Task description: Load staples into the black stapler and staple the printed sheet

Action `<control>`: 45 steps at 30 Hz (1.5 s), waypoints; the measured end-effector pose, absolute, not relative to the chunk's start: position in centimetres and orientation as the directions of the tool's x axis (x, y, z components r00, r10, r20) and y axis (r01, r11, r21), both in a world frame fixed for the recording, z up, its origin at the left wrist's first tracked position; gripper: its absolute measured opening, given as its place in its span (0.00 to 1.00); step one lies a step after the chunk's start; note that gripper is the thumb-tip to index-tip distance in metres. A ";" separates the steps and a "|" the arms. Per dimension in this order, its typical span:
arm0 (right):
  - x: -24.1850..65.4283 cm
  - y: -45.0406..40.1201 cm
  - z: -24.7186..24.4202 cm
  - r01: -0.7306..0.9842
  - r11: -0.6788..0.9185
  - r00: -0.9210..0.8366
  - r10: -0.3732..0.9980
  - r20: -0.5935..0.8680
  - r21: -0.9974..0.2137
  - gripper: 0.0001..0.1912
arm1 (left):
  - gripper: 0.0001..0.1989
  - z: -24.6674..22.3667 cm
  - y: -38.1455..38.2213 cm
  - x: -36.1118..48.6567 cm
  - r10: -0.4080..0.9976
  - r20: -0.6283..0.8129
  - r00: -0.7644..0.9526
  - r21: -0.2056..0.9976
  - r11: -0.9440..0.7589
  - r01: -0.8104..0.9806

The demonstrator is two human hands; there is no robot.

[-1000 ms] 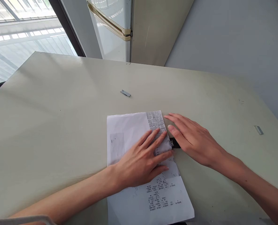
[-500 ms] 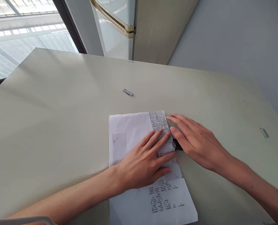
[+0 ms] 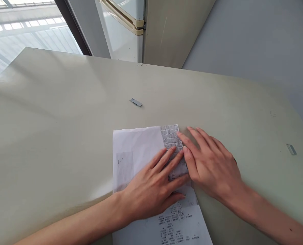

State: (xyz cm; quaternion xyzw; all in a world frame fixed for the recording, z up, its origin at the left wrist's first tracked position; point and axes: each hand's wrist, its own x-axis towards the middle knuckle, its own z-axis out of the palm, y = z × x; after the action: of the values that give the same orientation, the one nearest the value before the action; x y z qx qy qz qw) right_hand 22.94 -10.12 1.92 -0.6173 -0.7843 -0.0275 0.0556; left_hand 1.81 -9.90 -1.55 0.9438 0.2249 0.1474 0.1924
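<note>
A white sheet of paper [image 3: 138, 143], folded over near its top right, lies on the table. Its right strip [image 3: 169, 134] carries a dark printed pattern, and lines of print show lower down. My left hand [image 3: 155, 187] rests flat on the paper with its fingers spread. At the paper's right edge is my right hand [image 3: 207, 163], fingers apart, its index fingertip and thumb touching the folded edge. The dark object beside that edge is now hidden by my right hand, except perhaps a small dark bit at its far side.
A small grey metal-like piece [image 3: 136, 102] lies beyond the paper on the pale table [image 3: 64, 92]. Another small flat piece [image 3: 291, 149] is at the far right. Behind the table stand a fridge [image 3: 127, 41], a window and a grey wall.
My right hand has turned and moved over the dark object, with its index finger now on the paper's edge. The view has shifted slightly; my left hand stays on the paper.
</note>
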 end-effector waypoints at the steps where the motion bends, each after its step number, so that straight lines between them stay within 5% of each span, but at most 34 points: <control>1: 22.8 -10.1 1.8 0.970 0.243 -0.240 0.963 0.123 -0.010 0.26 | 0.26 -1.5 -9.8 1.8 0.477 0.186 0.859 0.425 -0.827 0.367; 11: 22.4 -9.9 0.9 0.964 0.262 -0.266 0.956 0.123 0.048 0.27 | 0.22 -1.3 -9.5 2.0 0.474 0.186 0.861 0.420 -0.830 0.367; 15: 22.9 -9.6 1.5 0.964 0.263 -0.255 0.957 0.138 -0.039 0.26 | 0.25 -1.3 -9.4 2.0 0.475 0.195 0.858 0.421 -0.831 0.364; 23: 25.4 -10.8 3.1 0.882 0.219 -0.175 0.974 0.141 -0.417 0.24 | 0.25 -1.3 -9.4 1.2 0.419 0.190 0.888 0.407 -0.857 0.317; 28: 27.5 -13.6 2.3 0.824 0.409 -0.346 0.911 0.224 -0.392 0.22 | 0.29 -0.4 -9.3 0.0 0.409 0.179 0.895 0.374 -0.870 0.323; 35: 29.8 -13.9 -0.3 0.795 0.451 -0.341 0.886 0.315 -0.407 0.20 | 0.33 0.9 -10.1 -3.4 0.419 0.151 0.895 0.354 -0.869 0.347; 45: 27.3 -5.3 -1.4 0.776 0.475 -0.293 0.855 0.428 -0.416 0.20 | 0.30 1.4 -8.5 -10.0 0.771 0.015 0.636 0.226 -0.623 0.749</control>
State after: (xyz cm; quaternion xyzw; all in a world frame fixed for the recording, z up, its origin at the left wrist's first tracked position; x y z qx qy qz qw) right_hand 27.34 -5.32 -1.42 -0.5085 -0.8016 0.0640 0.3078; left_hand -10.04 -8.46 1.44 0.8990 0.4228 0.0552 0.0999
